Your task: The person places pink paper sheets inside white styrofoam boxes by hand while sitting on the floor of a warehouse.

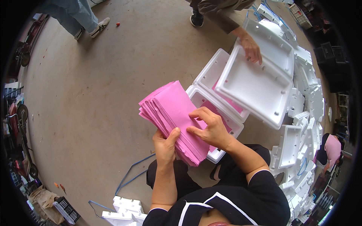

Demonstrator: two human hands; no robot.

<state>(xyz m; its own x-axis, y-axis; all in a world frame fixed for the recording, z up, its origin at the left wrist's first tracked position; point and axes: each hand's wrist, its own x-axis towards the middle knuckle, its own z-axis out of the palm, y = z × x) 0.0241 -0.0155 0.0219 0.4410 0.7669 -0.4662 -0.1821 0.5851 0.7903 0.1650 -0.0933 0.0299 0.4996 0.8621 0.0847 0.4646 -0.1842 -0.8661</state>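
Note:
A thick stack of pink paper sheets [177, 116] is held up at a slant in front of me, its edges slightly fanned. My left hand [165, 146] grips it from the lower left, thumb on top and fingers hidden underneath. Over the right part of the top sheet lies my right hand [211, 128], its thumb and forefinger apart and the other fingers bent. Just beyond, a white foam box [192, 91] has pink paper inside. Behind it another white foam box [219, 57] also holds pink paper, partly covered by a tilted white foam box [254, 81].
A co-worker's hand [249, 47] reaches to the tilted box from the far side. White foam pieces [301, 147] are piled along the right. More foam [126, 211] and a blue strap [132, 169] lie at lower left. Another person's legs [77, 19] stand at far left.

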